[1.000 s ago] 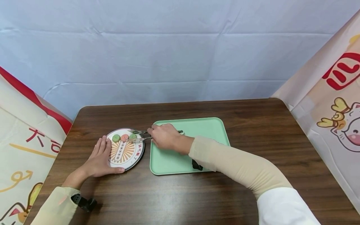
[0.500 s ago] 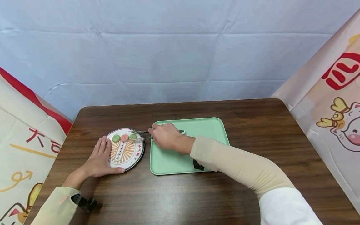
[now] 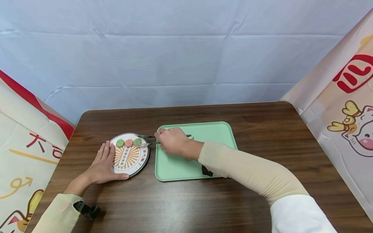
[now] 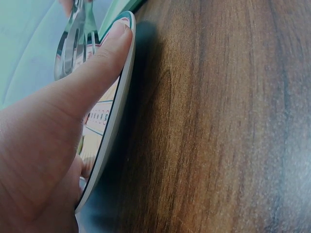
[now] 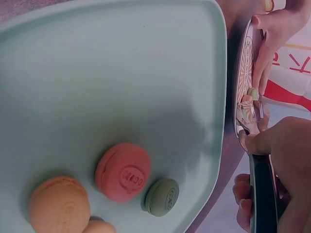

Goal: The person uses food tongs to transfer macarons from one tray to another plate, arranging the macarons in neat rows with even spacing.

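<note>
My left hand (image 3: 103,165) rests on the left edge of a round white plate (image 3: 141,161), fingers straight and thumb along the near rim. A row of three macarons lies on the plate: a green macaron (image 3: 120,143) at left, a pink macaron (image 3: 129,143) in the middle, and another green macaron (image 3: 137,141) at right. My right hand (image 3: 173,141) grips metal tongs (image 3: 150,143) over the tray's left edge. The two tong arms stand apart, one on either side of the right green macaron. In the right wrist view, the tongs' dark handle (image 5: 262,191) lies inside curled fingers.
Beside the plate lies a mint-green tray (image 3: 180,171), partly hidden by the right forearm. The right wrist view shows a red macaron (image 5: 124,172), a dark green macaron (image 5: 162,197) and an orange macaron (image 5: 60,205) on it. Brown table (image 3: 262,139) surrounds both.
My right hand and the tongs have shifted slightly to the right. The left hand and the plate stay where they were.
</note>
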{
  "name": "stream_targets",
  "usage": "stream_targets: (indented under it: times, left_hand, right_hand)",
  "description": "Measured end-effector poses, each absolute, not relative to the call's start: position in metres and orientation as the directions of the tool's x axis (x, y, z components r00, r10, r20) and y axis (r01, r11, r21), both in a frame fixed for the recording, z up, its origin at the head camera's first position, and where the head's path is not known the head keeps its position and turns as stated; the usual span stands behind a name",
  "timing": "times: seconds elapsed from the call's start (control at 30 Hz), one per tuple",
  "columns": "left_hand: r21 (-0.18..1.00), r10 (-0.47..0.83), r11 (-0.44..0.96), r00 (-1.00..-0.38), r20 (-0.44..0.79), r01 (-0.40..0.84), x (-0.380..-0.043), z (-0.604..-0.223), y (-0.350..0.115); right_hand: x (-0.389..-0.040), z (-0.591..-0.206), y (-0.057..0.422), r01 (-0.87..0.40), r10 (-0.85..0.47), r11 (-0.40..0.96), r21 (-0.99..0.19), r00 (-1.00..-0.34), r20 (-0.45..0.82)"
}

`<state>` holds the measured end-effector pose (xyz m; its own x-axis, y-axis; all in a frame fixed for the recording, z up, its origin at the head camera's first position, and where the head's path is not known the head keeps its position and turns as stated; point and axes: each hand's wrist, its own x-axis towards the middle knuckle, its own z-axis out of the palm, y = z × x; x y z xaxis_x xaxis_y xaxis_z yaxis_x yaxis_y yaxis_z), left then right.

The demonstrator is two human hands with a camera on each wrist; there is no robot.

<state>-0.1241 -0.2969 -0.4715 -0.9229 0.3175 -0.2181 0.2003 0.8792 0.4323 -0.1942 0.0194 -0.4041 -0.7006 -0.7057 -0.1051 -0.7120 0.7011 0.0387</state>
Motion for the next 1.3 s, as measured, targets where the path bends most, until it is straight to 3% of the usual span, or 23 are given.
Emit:
stream_targets:
  times: [0.53, 1.3]
  left_hand:
    - [0.458, 0.323, 0.865, -0.927, -0.193, 0.206, -0.122, -0.467, -0.294]
    - [0.394, 0.305, 0.898, -0.923, -0.236, 0.196, -0.121, -0.460, -0.289]
  right_hand:
    - [-0.195, -0.405, 0.027, -0.712, -0.708, 0.702, 0.037, -0.702, -0.077]
    - [-0.190, -0.404, 0.040, -0.743, -0.743, 0.670, 0.004, -0.669, 0.028]
